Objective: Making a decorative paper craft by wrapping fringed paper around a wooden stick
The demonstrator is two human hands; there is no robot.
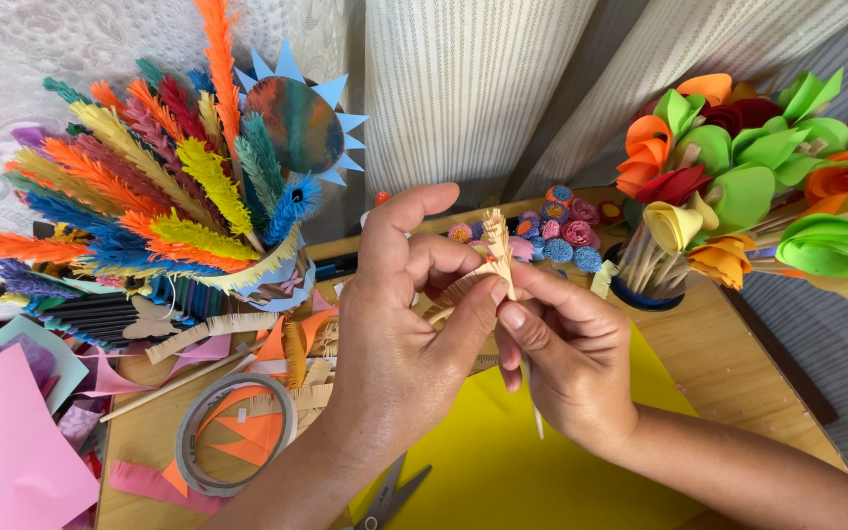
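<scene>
Head view: left hand [399, 324] and right hand [566, 358] pinched together on a fringed tan paper strip [496, 250] at frame centre. Scissors [390, 496] lay at 6 o'clock, tape roll [233, 432] at 8 o'clock.

Two bare hands and forearms

The left hand [399, 329] and right hand [566, 353] wear no gloves, rings or watch; both forearms are sleeveless as far as visible, with short, unpainted fingernails.
</scene>
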